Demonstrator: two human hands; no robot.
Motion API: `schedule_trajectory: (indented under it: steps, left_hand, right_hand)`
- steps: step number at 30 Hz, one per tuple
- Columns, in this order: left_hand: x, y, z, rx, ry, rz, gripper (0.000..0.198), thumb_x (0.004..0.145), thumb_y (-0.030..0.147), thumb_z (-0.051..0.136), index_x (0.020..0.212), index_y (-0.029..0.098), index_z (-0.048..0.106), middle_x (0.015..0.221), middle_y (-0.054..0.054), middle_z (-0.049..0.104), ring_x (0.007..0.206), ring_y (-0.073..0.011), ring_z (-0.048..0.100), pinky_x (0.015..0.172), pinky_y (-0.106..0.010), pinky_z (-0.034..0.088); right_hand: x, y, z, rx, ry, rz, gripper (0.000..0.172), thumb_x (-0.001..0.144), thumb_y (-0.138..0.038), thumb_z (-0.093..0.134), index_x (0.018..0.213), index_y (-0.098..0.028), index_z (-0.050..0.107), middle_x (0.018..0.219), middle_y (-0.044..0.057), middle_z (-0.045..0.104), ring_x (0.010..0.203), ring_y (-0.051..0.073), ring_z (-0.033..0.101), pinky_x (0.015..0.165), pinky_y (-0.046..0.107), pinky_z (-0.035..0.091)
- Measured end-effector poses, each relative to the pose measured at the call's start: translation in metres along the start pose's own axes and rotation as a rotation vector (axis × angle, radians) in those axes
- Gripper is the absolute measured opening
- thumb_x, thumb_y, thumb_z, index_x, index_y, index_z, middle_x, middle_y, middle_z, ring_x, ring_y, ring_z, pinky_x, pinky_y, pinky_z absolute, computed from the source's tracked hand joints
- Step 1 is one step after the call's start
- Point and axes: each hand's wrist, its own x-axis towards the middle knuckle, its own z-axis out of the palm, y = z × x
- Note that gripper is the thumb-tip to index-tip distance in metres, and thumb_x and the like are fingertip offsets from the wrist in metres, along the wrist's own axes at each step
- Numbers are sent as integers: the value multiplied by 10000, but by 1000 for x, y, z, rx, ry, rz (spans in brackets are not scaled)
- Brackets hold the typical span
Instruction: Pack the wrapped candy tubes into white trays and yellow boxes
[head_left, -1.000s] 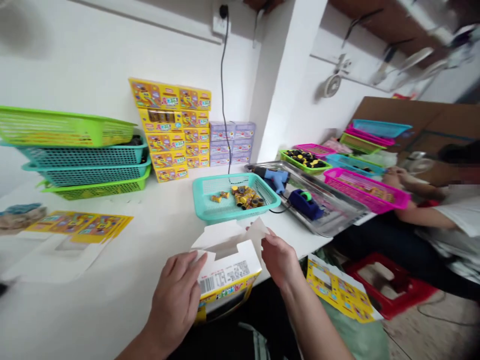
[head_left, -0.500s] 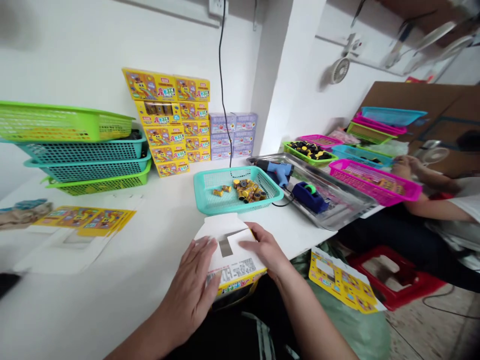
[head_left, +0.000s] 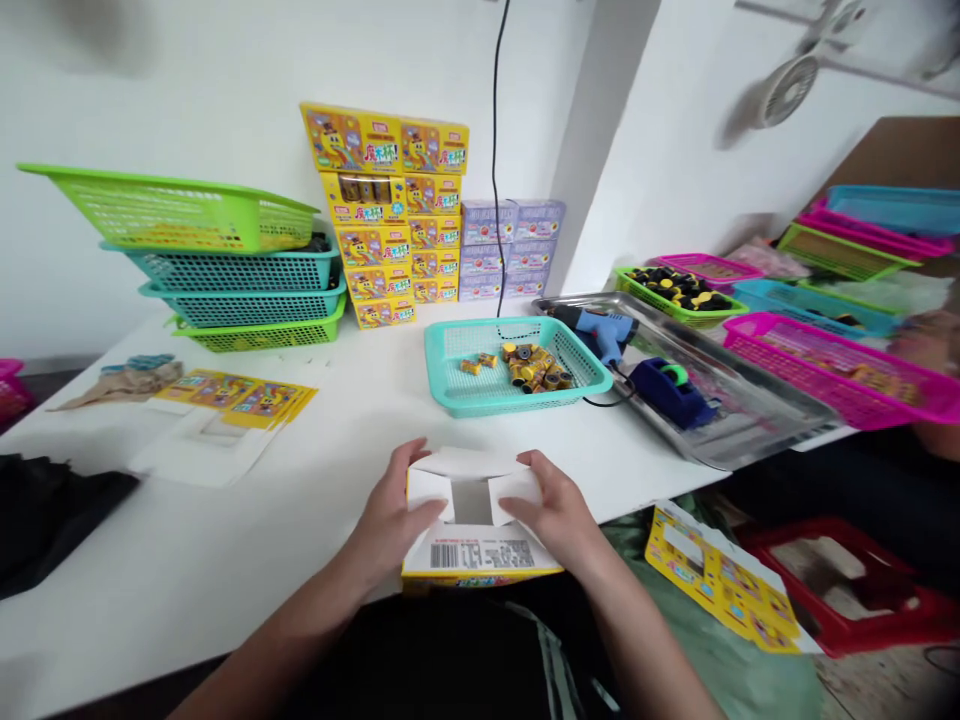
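Note:
A yellow and white cardboard box [head_left: 480,551] is held at the table's front edge, its top partly open. Two white side flaps are folded inward with a gap between them, and a barcode shows on the near face. My left hand [head_left: 394,520] grips the box's left end, thumb on the left flap. Around the right end wraps my right hand [head_left: 561,510], its thumb on the right flap. Just beyond, a turquoise basket [head_left: 450,400] holds several small yellow-brown cylinders [head_left: 536,368].
Stacked baskets [head_left: 240,300] and flat cartons [head_left: 262,400] lie left. Yellow boxes [head_left: 371,245] and purple boxes [head_left: 487,260] stand behind. A metal tray [head_left: 720,450] at right carries a heat gun [head_left: 604,328] and a tape dispenser [head_left: 671,392].
The view has swung left. My left hand has moved from lying over the box's near left side to gripping its left end, and the box now faces me squarely. Both inner flaps show folded in.

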Motion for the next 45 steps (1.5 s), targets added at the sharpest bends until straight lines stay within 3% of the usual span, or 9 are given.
schedule_trajectory:
  steps: [4,8,11,18,23,29,35,39,45]
  left_hand:
    - [-4,6,0,-138,-107,-169,391,765,307,640,1121,190,526,855,-22,669,751,-203,652,638,-295,522]
    - [-8,6,4,-319,-84,-199,379,802,379,643,1114,202,522,831,-2,657,684,-180,632,594,-269,506]
    - [-6,0,3,-382,-83,-185,366,805,358,638,1120,212,523,836,3,658,669,-171,622,582,-257,495]
    - [-4,-1,-3,-366,-47,-286,297,681,261,667,955,205,565,668,41,604,552,-154,576,505,-231,438]
    - [-12,9,0,-483,19,-385,288,620,240,648,898,186,602,652,7,641,537,-179,587,503,-259,445]
    - [-13,2,-3,-477,72,-355,216,669,270,628,861,175,650,787,-20,687,584,-148,591,521,-227,423]
    - [-13,-4,-14,-576,-130,-238,364,691,291,604,1035,175,630,887,-41,685,669,-165,597,580,-246,450]
    - [-9,-5,-15,-436,-173,-194,418,675,276,688,1075,192,600,872,-19,664,719,-169,599,617,-243,455]
    - [-7,-11,-10,-425,-145,-320,405,672,313,737,1031,200,587,900,-25,664,684,-167,607,598,-262,465]
  right_hand:
    - [0,4,0,-161,-24,-73,350,708,-266,618,1045,-217,538,950,4,644,874,196,620,800,316,490]
    - [1,6,5,-323,24,-245,428,737,-202,586,1162,-211,532,1163,56,594,1089,211,570,967,351,441]
    - [2,3,7,-337,46,-241,459,733,-175,579,1188,-196,523,1178,74,584,1113,217,553,988,368,430]
    - [-8,-11,3,257,-164,-73,403,821,-503,613,1096,-210,653,1083,53,658,965,222,612,825,323,474]
    - [-10,-21,11,527,-96,167,407,734,-558,706,851,-169,689,780,30,667,695,168,578,652,281,430]
    - [-7,-28,10,150,-189,115,398,592,-282,806,954,-214,655,881,-8,647,758,161,581,680,273,454]
    - [-2,-25,10,-303,-192,-25,394,639,-261,787,1024,-265,706,981,10,639,878,183,606,806,310,470]
    - [-1,-30,14,-575,-163,-103,456,659,-195,759,1108,-238,695,988,45,632,966,225,584,861,348,452]
    - [-8,-33,0,-411,-337,-151,387,752,-322,728,1133,-262,692,979,43,628,902,200,599,785,314,462]
